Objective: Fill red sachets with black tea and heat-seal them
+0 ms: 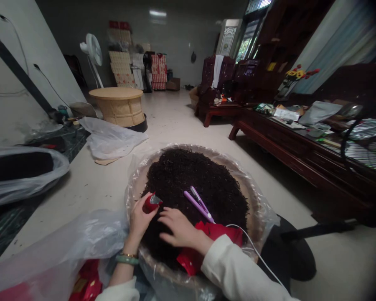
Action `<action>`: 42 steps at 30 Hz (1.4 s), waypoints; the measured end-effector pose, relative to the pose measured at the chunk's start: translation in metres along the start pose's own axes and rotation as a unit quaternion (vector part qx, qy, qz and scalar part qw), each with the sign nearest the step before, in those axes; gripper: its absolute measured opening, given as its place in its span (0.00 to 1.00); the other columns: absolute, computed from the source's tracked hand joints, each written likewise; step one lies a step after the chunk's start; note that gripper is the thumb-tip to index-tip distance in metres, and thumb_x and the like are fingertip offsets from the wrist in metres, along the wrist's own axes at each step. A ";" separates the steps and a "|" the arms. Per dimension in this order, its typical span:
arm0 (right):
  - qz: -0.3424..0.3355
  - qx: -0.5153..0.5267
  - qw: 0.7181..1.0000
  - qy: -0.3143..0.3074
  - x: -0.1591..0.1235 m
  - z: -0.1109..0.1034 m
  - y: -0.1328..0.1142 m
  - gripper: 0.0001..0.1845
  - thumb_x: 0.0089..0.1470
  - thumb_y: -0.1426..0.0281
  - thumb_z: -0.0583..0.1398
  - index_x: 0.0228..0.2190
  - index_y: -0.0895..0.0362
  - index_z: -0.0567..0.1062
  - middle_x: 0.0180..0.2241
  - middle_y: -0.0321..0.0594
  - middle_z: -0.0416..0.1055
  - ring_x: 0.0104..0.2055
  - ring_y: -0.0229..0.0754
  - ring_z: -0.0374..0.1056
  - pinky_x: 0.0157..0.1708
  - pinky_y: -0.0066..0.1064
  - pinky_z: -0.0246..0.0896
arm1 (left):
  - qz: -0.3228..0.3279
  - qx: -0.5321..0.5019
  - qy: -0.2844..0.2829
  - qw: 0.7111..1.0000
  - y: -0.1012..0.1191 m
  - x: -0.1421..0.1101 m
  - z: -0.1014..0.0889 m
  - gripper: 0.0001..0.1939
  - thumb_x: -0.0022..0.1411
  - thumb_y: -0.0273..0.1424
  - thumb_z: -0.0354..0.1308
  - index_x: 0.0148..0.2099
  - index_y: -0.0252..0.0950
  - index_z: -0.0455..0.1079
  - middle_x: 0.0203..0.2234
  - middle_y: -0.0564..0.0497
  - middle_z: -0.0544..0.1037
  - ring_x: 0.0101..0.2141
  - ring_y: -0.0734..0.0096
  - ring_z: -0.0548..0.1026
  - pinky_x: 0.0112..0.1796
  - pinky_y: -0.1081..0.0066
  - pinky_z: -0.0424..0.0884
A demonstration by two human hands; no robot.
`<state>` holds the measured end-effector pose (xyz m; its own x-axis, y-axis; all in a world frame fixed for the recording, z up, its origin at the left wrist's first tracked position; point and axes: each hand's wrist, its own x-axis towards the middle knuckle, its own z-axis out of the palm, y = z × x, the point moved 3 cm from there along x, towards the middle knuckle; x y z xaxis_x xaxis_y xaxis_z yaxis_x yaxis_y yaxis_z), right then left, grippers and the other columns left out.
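**Left hand (141,215) grips small red bag (152,203) above dark leaves (178,175)**

The fingers hide much of the small red bag; its silvery mouth shows, but its contents cannot be made out. The right hand (178,228) and sleeve (235,263) partly cover a red packet pile (221,232), and the left edge cuts off a plastic sack (61,167).

The person's hands are apart: the left pinches the bag near the basket's left side, while the right is empty, fingers spread and slightly bent; whether it touches the leaves cannot be told.

The round, plastic-lined basket (255,200) holds the leaves, with a purple sealing tool (199,205) lying on them. The sack holds something dark.
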<state>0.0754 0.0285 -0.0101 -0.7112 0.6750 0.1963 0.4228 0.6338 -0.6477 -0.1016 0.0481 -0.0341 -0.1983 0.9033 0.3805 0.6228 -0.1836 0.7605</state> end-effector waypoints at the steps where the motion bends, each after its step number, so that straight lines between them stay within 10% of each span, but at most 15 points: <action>1: -0.050 -0.074 0.994 -0.061 -0.002 0.011 -0.005 0.28 0.53 0.58 0.60 0.53 0.57 0.68 0.58 0.52 0.62 0.63 0.55 0.51 0.60 0.51 0.45 | -0.011 -0.005 0.003 1.000 -0.001 0.000 -0.001 0.25 0.52 0.33 0.64 0.54 0.38 0.68 0.48 0.43 0.76 0.49 0.57 0.74 0.50 0.56 0.69; 7: -0.165 -0.239 0.934 -0.208 0.000 0.048 -0.014 0.37 0.49 0.52 0.61 0.56 0.56 0.65 0.61 0.45 0.59 0.63 0.59 0.46 0.59 0.56 0.41 | -0.029 -0.020 -0.006 0.999 0.000 -0.001 -0.001 0.26 0.52 0.34 0.63 0.54 0.38 0.67 0.48 0.43 0.75 0.48 0.57 0.73 0.51 0.56 0.69; 12: -0.174 -0.284 0.925 -0.184 0.005 0.056 -0.013 0.27 0.47 0.51 0.63 0.44 0.53 0.73 0.44 0.45 0.70 0.49 0.53 0.59 0.48 0.46 0.55 | -0.007 -0.010 -0.005 1.000 0.001 -0.003 0.002 0.25 0.51 0.33 0.64 0.52 0.39 0.68 0.45 0.46 0.76 0.46 0.58 0.73 0.50 0.56 0.69; 42: -0.165 -0.294 0.924 -0.181 0.001 0.056 -0.002 0.22 0.47 0.57 0.66 0.42 0.53 0.72 0.43 0.45 0.68 0.45 0.50 0.62 0.37 0.37 0.63 | -0.006 -0.019 -0.029 0.999 0.002 -0.015 0.021 0.33 0.52 0.33 0.62 0.59 0.40 0.58 0.49 0.44 0.70 0.48 0.58 0.72 0.39 0.64 0.76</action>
<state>0.0425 0.0064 -0.0493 -0.9518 0.3062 -0.0163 0.3066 0.9497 -0.0645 -0.0813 0.0427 -0.0491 -0.1608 0.9260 0.3417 0.5912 -0.1869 0.7845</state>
